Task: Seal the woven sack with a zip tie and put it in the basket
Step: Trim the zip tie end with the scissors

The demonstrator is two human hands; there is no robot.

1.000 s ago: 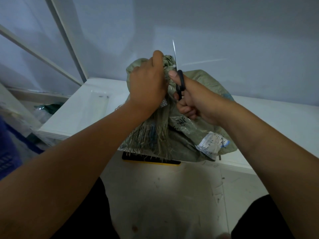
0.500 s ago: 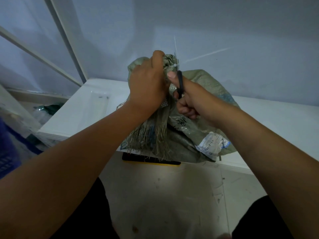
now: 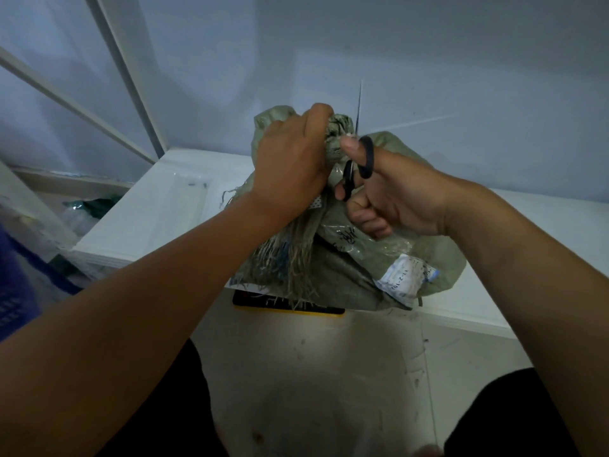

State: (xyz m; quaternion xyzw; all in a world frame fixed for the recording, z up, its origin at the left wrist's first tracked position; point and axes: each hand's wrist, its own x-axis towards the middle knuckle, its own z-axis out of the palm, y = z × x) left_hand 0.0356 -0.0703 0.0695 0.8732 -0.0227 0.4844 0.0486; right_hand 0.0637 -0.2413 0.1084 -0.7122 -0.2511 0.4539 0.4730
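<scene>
Little has shifted in the last second: the scissors' [image 3: 357,166] handles have parted a touch compared with the frame before, and both hands have stayed at the sack's neck.

The woven sack [image 3: 349,258] sits on the near edge of the white table [image 3: 158,209], its frayed mouth bunched upward, loose threads hanging down the near side. A pale zip tie [image 3: 360,103] appears to circle the gathered neck, its thin tail sticking straight up against the wall; the lock itself is hidden behind the fingers. The left hand [image 3: 290,163] is closed tight around the bunched neck. The right hand [image 3: 389,196], just right of it, has thumb and fingers through the black scissor loops, the blades pointing up toward the tie's tail and mostly out of sight.

My guess is that the sealing is as good as done and the spare tail is about to be trimmed. Still left: lifting the sack off the table and into a basket. A blue crate [image 3: 13,291] at the far left may be it, but I cannot be sure. A white label [image 3: 403,275] shows on the sack's right flank.
</scene>
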